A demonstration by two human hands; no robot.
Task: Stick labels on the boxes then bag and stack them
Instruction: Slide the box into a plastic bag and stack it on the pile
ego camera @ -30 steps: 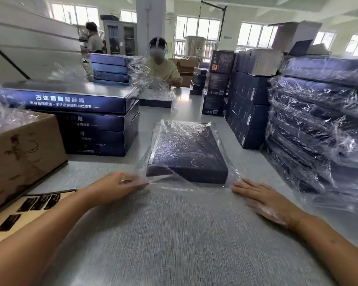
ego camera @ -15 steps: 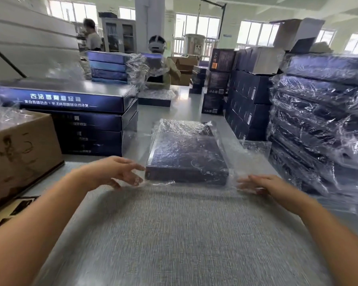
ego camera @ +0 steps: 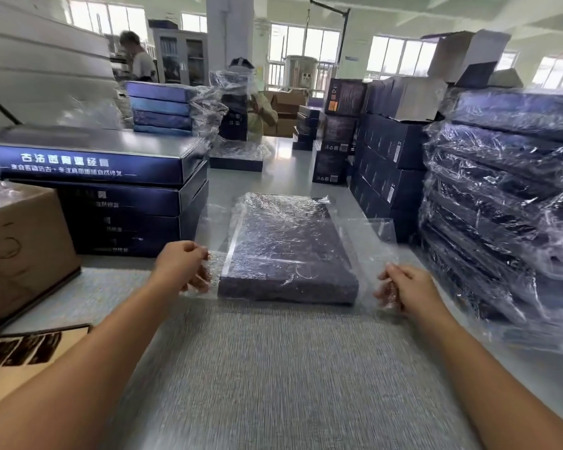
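A flat dark blue box (ego camera: 286, 254) lies on the grey table (ego camera: 273, 368) inside a clear plastic bag (ego camera: 368, 235), its near end toward me. My left hand (ego camera: 182, 267) pinches the bag's open edge at the box's near left corner. My right hand (ego camera: 403, 287) grips the bag's edge at the near right corner. Loose film stands up on both sides of the box. A sheet of dark labels (ego camera: 23, 349) lies at the table's left edge.
Unbagged blue boxes (ego camera: 111, 190) are stacked at the left beside a brown carton (ego camera: 20, 241). Bagged boxes (ego camera: 507, 196) form a tall pile at the right, with dark cartons (ego camera: 387, 164) behind. A person (ego camera: 260, 108) works at the table's far end.
Both hands went from lying flat on the bag's mouth near me to gripping its edge at the box's two near corners. The film now stands up beside the box.
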